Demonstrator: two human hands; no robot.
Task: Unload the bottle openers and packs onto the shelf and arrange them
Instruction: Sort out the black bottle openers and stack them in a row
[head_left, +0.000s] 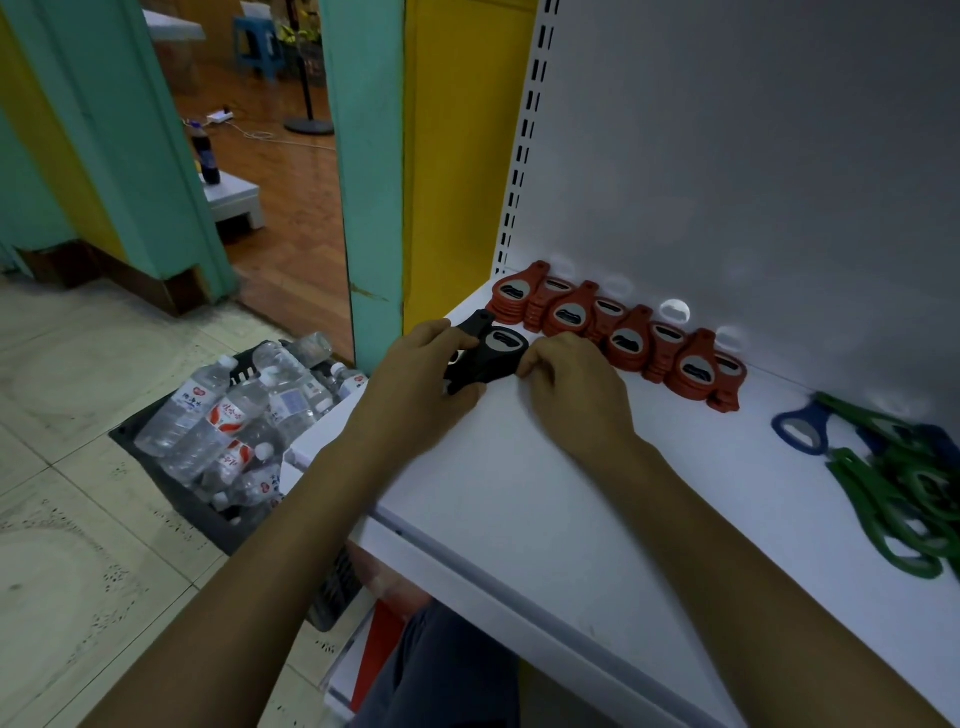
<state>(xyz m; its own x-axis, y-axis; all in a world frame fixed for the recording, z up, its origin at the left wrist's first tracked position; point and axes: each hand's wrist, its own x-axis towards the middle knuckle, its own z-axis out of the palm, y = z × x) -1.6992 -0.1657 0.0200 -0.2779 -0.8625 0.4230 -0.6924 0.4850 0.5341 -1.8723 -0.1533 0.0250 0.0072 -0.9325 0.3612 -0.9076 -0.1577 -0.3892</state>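
Note:
A stack of black bottle openers (493, 354) lies on the white shelf (519, 483) near its left end. My left hand (415, 371) grips the stack from the left, fingers curled round its handle end. From the right, my right hand (566, 387) pinches the stack's round head. Behind them, a row of red bottle opener stacks (621, 332) runs along the back wall. To the right lie a blue opener (802, 428) and a loose pile of green openers (904, 493).
A dark crate (171, 483) full of water bottles (228, 410) stands on the tiled floor left of the shelf. The shelf's slotted upright (524, 150) and a yellow panel (457, 156) rise at the back left. A doorway opens beyond.

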